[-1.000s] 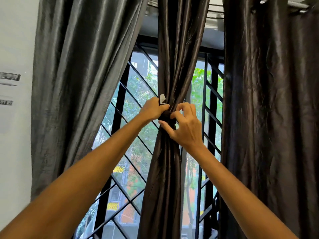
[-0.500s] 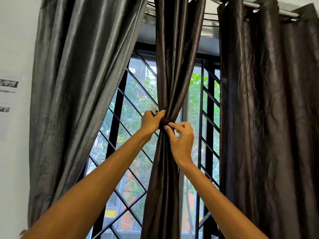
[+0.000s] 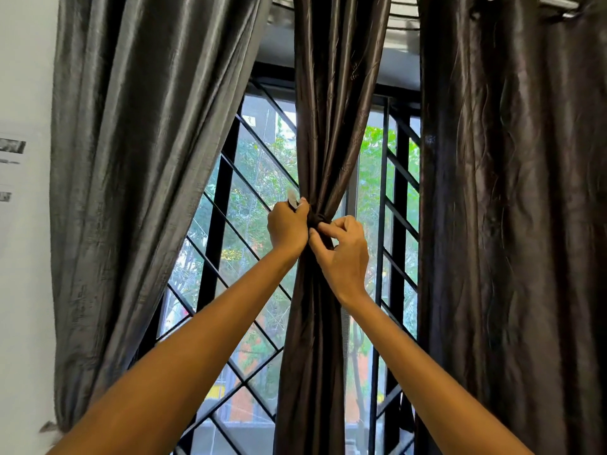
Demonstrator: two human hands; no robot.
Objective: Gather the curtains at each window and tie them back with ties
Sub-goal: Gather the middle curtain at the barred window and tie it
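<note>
I see two bare forearms reaching up from the bottom of my view, no sleeves showing. The left hand [image 3: 288, 226] and right hand [image 3: 343, 254] wear no gloves, rings or watch.

A metal curtain rod [image 3: 558, 6] shows at the upper right of the frame, carrying a dark brown curtain panel [image 3: 512, 208] that hangs down the right side. A gathered middle curtain [image 3: 331, 110] and a grey curtain [image 3: 138, 159] at left hang from above, their support out of view.
</note>
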